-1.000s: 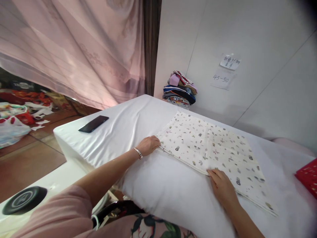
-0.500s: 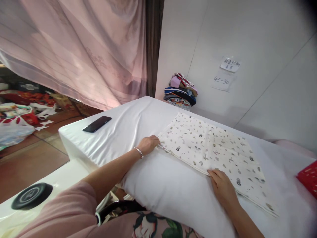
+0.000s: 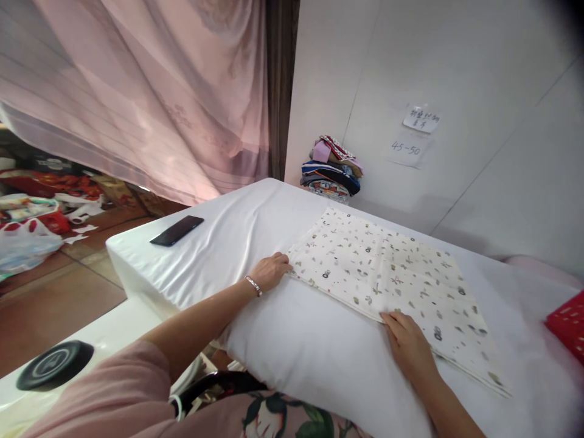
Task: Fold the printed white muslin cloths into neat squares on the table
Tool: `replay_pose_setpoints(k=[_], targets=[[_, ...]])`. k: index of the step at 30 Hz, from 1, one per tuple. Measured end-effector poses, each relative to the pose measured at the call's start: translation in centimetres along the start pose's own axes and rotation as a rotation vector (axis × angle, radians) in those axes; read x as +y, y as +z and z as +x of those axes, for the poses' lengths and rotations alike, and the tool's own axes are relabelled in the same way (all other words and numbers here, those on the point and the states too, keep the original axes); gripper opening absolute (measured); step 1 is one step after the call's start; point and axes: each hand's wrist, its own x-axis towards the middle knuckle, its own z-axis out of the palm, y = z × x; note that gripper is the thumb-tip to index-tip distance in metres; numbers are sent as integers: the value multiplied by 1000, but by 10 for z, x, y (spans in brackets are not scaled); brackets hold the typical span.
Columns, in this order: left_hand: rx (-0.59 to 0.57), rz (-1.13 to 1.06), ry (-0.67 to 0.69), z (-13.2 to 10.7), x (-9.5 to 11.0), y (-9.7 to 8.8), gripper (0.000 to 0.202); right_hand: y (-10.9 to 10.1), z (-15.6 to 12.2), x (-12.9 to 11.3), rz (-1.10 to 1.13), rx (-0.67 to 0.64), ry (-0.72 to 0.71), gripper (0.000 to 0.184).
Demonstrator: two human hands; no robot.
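A folded white cloth with a small scattered print (image 3: 383,274) lies flat on the table in layers. My left hand (image 3: 270,271), with a bracelet at the wrist, pinches its near left corner. Along the cloth's near edge, around the middle, my right hand (image 3: 407,340) grips the layered edge between thumb and fingers. The fingertips of both hands are partly hidden against the fabric.
A white cover (image 3: 219,243) with some wrinkles lies over the table. On its left part rests a black phone (image 3: 177,230). Folded clothes (image 3: 331,170) are piled by the wall. A red basket (image 3: 568,325) stands at the right, and a round black object (image 3: 55,365) is at lower left.
My left hand has shifted very slightly left at the cloth's corner. The right hand keeps its place on the near edge, and the view has moved a little.
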Motion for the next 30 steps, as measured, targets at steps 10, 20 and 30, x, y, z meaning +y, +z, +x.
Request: replay_pose_setpoints(k=[10,20,30], targets=[[51,-124,-372,-17,-18,-7,28,6,-2,2,-12,-25,23,31],[-55,-307,-696,-2,-5,-8,40,9,-4,5,15,9,14,30],[-268,-141,-576,32,-2,-14,45,-20,19,-25,18,-105,123,29]])
